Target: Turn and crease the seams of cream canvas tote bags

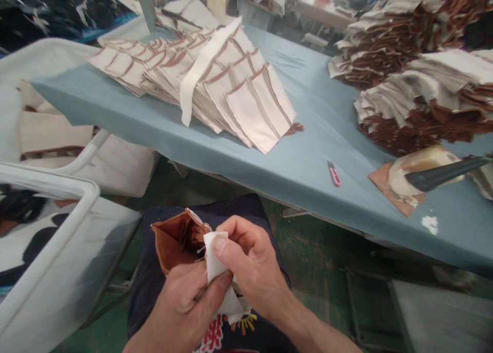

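Observation:
Over my lap, my left hand (185, 301) is closed on a folded white fabric piece (216, 255), thumb pressed on its lower part. My right hand (252, 260) pinches the upper end of the same piece between thumb and fingers. Just beyond my left hand, a brown suede-like piece (173, 247) lies open like a pouch on the dark cloth (246, 209) across my lap. Loose brown strips show inside it. Whether the white fabric is joined to the brown piece is hidden by my fingers.
On the blue-covered table (300, 168) lie overlapping white panels (254, 106), pink thread snips (334, 174) and a stained pot (400, 173) with a black handle across it. Brown-and-white bundles (423, 101) are piled at right. White bins (92, 204) stand at left.

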Available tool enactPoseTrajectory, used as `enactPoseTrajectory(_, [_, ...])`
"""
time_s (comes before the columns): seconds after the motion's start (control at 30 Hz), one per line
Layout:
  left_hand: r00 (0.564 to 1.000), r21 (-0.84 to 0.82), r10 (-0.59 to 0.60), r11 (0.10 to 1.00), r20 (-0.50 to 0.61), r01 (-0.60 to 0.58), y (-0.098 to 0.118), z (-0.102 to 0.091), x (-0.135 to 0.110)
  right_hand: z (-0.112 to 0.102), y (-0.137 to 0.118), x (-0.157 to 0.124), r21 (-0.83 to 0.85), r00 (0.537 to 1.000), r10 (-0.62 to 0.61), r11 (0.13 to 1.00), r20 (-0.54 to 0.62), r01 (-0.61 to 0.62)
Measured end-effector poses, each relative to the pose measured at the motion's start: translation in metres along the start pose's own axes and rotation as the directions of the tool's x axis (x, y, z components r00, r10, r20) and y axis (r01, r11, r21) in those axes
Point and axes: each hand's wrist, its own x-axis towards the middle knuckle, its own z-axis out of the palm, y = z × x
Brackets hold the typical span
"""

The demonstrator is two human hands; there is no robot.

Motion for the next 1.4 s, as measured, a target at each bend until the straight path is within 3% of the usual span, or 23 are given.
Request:
enactPoseTrajectory(0.07, [1.000,-0.025,-0.017,1.000,0.024,0.018,0.000,-0.002,-0.002,-0.001,-0.002,0.001,0.053,1.000,-0.004,0.999,0.014,0.003])
enactPoseTrajectory(0.17, [0.997,-0.083,-0.063,0.995,-0.046,0.059,-0.006,-0.009,-0.007,-0.010,-0.006,0.004,0.166,0.988,0.088,0.980,0.124,-0.108])
enactPoseTrajectory(0.33, [0.952,-0.018,-0.193,0.981,-0.236,0.194,-0.020,-0.028,-0.003,-0.028,0.000,0.014,0.172,0.880,0.261,0.921,0.398,-0.351])
enactPoseTrajectory(0.4, [0.949,-0.072,-0.246,0.969,-0.195,0.237,-0.020,-0.031,0.002,-0.032,0.008,0.018,0.155,0.841,0.291,0.905,0.456,-0.397])
enactPoseTrajectory(0.5, [0.949,-0.238,-0.314,0.923,-0.009,0.303,-0.011,-0.028,0.006,-0.036,0.022,0.022,0.132,0.774,0.310,0.884,0.553,-0.449])
enactPoseTrajectory(0.7, [0.864,-0.544,-0.468,0.684,0.184,0.486,0.005,-0.012,0.001,-0.044,0.036,0.031,0.068,0.625,0.327,0.850,0.709,-0.522])
enactPoseTrajectory(0.77, [0.857,-0.561,-0.476,0.662,0.197,0.497,0.003,-0.011,0.001,-0.045,0.037,0.034,0.068,0.602,0.325,0.840,0.730,-0.538])
enactPoseTrajectory(1.0, [0.899,-0.460,-0.435,0.789,0.051,0.407,-0.003,-0.012,0.005,-0.045,0.045,0.040,0.112,0.564,0.279,0.820,0.777,-0.561])
enactPoseTrajectory(1.2, [0.940,-0.341,-0.340,0.888,-0.035,0.308,0.005,-0.018,0.015,-0.052,0.050,0.039,0.122,0.592,0.256,0.844,0.764,-0.522])
enactPoseTrajectory(1.33, [0.970,-0.238,-0.237,0.946,-0.052,0.218,0.006,-0.030,0.018,-0.078,0.060,0.028,0.046,0.619,0.308,0.872,0.722,-0.487])
enactPoseTrajectory(1.4, [0.963,-0.213,-0.259,0.948,-0.075,0.238,0.010,-0.032,0.015,-0.100,0.064,0.024,-0.037,0.647,0.355,0.892,0.675,-0.451])
